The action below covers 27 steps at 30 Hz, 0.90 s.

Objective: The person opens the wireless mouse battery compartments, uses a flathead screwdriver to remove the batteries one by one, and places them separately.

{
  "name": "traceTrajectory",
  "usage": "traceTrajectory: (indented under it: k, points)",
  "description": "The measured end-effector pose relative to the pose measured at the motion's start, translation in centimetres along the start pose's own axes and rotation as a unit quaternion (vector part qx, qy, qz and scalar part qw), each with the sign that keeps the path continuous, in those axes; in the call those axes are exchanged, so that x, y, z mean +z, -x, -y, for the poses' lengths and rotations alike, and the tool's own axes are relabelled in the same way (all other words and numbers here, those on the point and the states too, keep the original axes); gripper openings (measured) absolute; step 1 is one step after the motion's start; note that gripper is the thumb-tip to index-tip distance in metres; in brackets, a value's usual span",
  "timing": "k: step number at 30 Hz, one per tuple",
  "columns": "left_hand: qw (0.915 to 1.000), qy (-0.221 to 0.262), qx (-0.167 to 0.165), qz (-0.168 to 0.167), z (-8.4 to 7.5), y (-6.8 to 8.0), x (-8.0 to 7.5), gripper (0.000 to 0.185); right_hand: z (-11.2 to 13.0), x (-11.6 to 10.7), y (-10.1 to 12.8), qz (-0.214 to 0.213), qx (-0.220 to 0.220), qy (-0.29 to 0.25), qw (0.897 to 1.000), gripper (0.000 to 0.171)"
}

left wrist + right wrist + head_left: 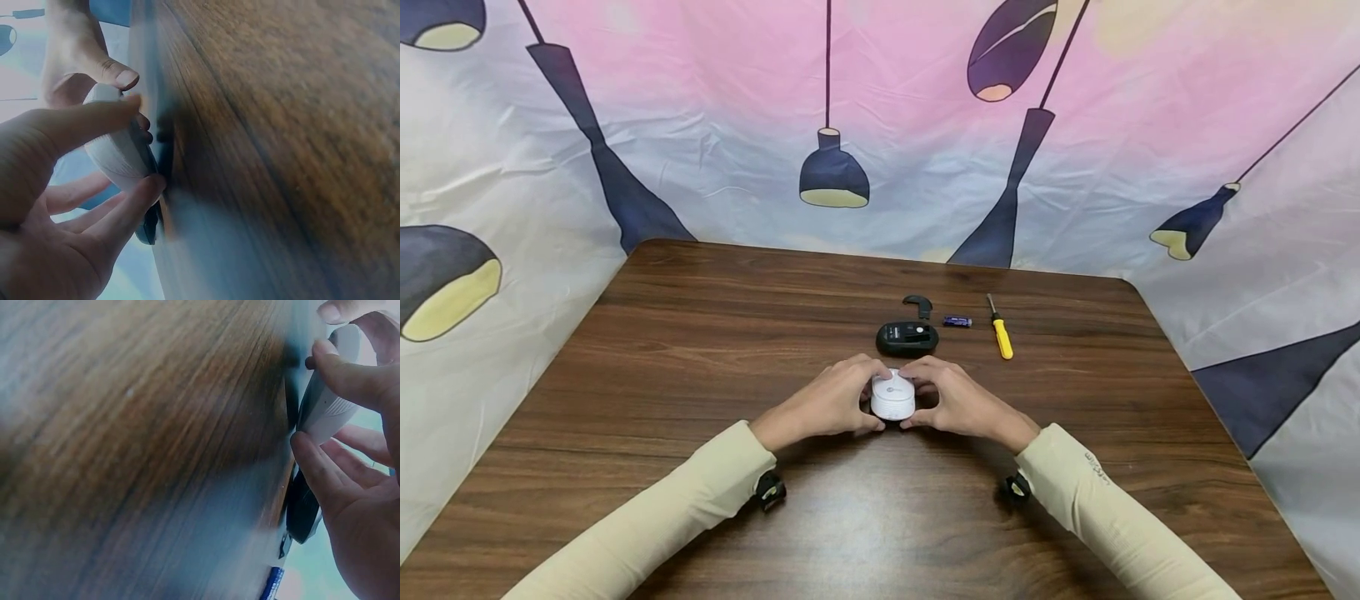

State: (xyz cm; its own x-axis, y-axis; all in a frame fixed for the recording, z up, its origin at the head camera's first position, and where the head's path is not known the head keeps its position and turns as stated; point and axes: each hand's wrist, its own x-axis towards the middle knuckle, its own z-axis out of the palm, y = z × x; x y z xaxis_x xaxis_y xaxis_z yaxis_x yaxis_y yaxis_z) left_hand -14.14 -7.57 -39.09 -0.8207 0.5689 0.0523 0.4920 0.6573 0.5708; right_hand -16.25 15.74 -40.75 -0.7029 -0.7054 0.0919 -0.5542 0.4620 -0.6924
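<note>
A white computer mouse (892,397) rests on the brown wooden table (700,358), held from both sides. My left hand (835,398) grips its left flank with curled fingers and thumb; my right hand (951,398) grips the right flank the same way. The left wrist view shows the white mouse (119,156) pinched between thumb and fingers, the other hand's thumb touching its top. In the right wrist view the white mouse (325,406) sits between my fingers, just off the table surface. A black mouse (907,338) lies upside down just behind, battery bay open.
Behind the black mouse lie a black battery cover (919,305), a small blue battery (957,321) and a yellow-handled screwdriver (1000,328). A printed cloth backdrop (880,125) surrounds the table on three sides. The black mouse (302,509) and the blue battery (272,582) show in the right wrist view.
</note>
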Motion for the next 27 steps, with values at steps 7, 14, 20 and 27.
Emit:
traceTrajectory:
  k: [7,14,20,27]
  points:
    - [0.9998,0.008,0.004,-0.019,0.12,0.03,-0.04,0.053,0.06,-0.14,0.07,-0.012,-0.005,-0.018,1.0,0.059]
    - [0.9988,0.04,0.013,-0.024,0.05,0.04,-0.15,0.047,0.04,-0.19,0.1,-0.021,-0.003,-0.012,1.0,0.051]
    - [0.9973,0.063,0.021,-0.033,0.18,-0.05,-0.12,0.044,0.06,-0.24,0.18,-0.03,0.009,-0.012,0.999,0.046]
    - [0.9931,0.104,0.015,-0.051,0.49,-0.03,-0.1,0.035,0.05,-0.24,0.12,-0.057,0.0,-0.022,0.998,0.042]
